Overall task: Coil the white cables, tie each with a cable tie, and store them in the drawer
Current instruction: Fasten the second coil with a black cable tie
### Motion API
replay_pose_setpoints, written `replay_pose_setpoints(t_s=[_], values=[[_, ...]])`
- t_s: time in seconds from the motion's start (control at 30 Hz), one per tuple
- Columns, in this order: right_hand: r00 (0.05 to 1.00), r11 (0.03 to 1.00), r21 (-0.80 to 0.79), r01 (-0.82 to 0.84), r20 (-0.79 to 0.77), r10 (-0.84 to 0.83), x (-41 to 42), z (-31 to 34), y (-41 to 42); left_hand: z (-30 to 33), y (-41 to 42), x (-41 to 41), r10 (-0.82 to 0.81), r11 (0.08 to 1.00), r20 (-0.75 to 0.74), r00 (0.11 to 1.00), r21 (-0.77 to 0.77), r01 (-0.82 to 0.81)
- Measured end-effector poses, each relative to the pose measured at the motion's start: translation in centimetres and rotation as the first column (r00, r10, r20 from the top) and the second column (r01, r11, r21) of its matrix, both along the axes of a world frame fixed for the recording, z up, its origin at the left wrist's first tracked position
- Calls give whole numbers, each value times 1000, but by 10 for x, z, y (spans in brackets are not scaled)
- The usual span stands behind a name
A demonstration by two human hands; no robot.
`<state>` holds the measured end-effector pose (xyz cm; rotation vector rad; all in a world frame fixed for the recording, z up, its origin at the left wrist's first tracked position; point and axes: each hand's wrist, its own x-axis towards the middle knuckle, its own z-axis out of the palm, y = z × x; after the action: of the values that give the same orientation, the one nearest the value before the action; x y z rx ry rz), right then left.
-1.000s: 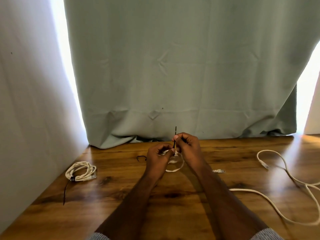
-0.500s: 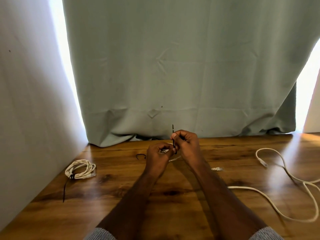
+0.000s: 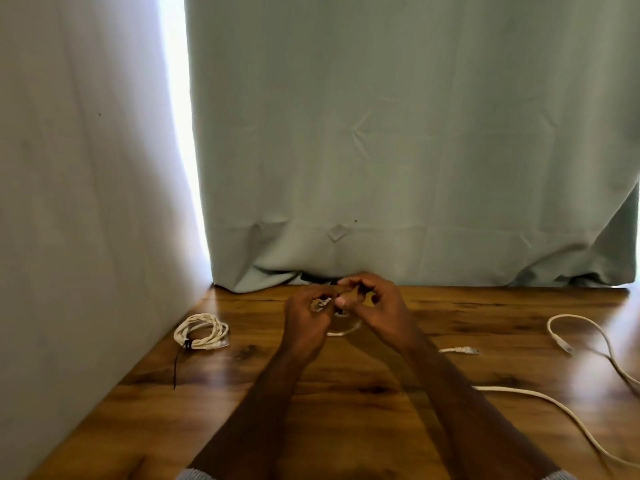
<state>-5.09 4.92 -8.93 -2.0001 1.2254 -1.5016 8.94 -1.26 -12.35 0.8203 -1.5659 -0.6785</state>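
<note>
Over the wooden tabletop (image 3: 346,403) before the curtain, both hands, left (image 3: 306,320) and right (image 3: 377,308), pinch the small white coil (image 3: 343,331); cinching well probably means pinning loops while drawing the tie snug.

Left hand (image 3: 306,315) and right hand (image 3: 375,306) together, fingers curled.
</note>
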Motion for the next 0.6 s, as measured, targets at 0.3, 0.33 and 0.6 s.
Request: replay_pose_setpoints(t_s=[0.3,0.33,0.6], values=[[999,999,-8,45,-18,-45,71,-31,-41,11,-5,105,245,950,-341,908,273,-154],[998,999,37,31,45,-33,81,-32,-44,11,-7,113,272,936,-364,891,315,-157],[960,930,259,261,30,-278,122,-49,-79,1,-20,145,464,819,160,871,298,-491]])
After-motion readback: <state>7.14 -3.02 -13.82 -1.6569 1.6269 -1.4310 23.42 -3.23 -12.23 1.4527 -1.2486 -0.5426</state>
